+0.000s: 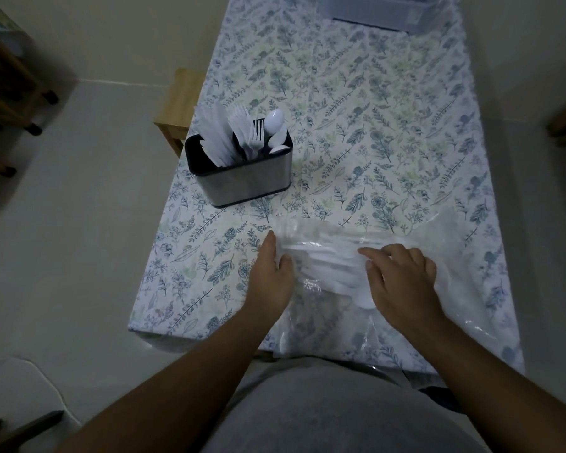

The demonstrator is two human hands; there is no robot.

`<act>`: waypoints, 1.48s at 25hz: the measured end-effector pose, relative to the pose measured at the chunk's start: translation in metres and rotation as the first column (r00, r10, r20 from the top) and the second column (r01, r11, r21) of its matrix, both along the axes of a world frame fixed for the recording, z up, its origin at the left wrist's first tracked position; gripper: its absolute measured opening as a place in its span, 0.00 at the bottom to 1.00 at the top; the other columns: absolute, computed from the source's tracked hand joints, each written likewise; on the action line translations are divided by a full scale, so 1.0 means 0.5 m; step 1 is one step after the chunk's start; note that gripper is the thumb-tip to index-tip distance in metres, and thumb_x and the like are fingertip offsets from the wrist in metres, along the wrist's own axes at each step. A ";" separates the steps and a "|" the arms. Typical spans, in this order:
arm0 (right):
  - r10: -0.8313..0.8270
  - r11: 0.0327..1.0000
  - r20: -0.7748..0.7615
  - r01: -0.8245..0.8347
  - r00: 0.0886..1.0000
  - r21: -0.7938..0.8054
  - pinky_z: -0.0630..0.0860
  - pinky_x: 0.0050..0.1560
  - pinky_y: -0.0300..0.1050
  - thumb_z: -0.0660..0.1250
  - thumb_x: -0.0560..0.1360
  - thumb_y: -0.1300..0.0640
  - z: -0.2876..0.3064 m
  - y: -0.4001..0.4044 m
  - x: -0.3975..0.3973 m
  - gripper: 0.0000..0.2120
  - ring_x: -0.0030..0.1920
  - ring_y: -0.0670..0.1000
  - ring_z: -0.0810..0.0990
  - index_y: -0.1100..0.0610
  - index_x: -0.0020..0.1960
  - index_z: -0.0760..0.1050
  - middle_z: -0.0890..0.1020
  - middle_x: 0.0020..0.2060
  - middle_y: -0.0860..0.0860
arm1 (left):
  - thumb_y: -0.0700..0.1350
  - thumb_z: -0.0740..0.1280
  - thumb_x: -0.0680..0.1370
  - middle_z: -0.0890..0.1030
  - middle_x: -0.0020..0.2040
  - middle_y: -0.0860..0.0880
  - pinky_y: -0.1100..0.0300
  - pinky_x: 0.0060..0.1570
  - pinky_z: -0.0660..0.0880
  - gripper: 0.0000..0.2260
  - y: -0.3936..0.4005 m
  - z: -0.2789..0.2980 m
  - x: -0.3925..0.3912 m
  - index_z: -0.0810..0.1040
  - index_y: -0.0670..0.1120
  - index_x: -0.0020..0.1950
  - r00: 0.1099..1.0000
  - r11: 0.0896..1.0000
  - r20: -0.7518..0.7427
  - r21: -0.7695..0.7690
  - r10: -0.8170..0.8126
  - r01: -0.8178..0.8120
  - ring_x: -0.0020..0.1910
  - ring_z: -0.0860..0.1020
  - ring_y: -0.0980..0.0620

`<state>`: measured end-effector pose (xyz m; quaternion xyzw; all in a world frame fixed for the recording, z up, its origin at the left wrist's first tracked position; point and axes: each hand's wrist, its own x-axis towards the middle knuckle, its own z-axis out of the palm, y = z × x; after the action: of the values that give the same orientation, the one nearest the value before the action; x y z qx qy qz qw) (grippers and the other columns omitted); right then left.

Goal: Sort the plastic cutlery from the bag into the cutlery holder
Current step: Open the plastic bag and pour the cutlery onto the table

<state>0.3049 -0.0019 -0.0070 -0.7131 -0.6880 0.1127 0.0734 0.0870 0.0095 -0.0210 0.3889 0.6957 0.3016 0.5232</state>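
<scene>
Nearest, at about 6 o'clock, a grey shirt fills the bottom edge, both bare forearms reaching out from it over the table with its leafy blue-green cloth. The left hand lies on its edge at the left end of the clear plastic bag, fingers straight and close together, touching the film. The right hand rests on top of the bag, fingers loosely bent and a little spread; whether it pinches the plastic I cannot tell. Between the hands, white plastic cutlery shows through the bag, heaped and hard to tell apart.

Farther on, toward 11 o'clock from the hands, stands the cutlery holder, metal with a dark rim. Knives fill its left compartment, forks the middle, spoons the right.

At 12 o'clock, at the far end, sits a clear plastic box.
</scene>
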 end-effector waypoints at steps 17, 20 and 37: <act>0.231 0.929 -0.110 -0.185 0.967 0.322 0.60 0.46 0.47 0.78 0.71 0.60 0.104 0.013 -0.048 0.06 0.47 0.51 0.71 0.51 0.46 0.86 0.83 0.39 0.46 | 0.41 0.62 0.83 0.79 0.58 0.63 0.68 0.55 0.74 0.19 -0.003 0.004 0.011 0.70 0.50 0.75 0.976 0.986 0.147 -0.044 0.163 -0.158 0.60 0.77 0.61; 0.257 0.918 -0.069 -0.221 0.964 0.328 0.61 0.46 0.47 0.74 0.73 0.59 0.103 0.014 -0.036 0.06 0.46 0.51 0.72 0.49 0.46 0.86 0.82 0.40 0.46 | 0.43 0.63 0.82 0.80 0.64 0.58 0.55 0.65 0.76 0.20 -0.004 -0.022 0.005 0.71 0.51 0.74 0.983 0.989 0.114 -0.052 0.145 -0.140 0.63 0.78 0.58; 0.027 0.990 0.122 -0.010 0.992 -0.140 0.71 0.56 0.54 0.70 0.76 0.55 -0.009 0.026 -0.003 0.10 0.59 0.60 0.77 0.51 0.57 0.83 0.81 0.58 0.53 | 0.43 0.62 0.84 0.78 0.49 0.50 0.69 0.40 0.73 0.07 0.019 0.006 0.003 0.72 0.42 0.59 0.983 0.983 0.002 0.033 0.181 -0.181 0.42 0.75 0.59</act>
<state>0.3035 0.0113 -0.0113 -0.7158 -0.6882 0.1166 -0.0202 0.0884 0.0187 -0.0180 0.3327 0.7234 0.3590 0.4869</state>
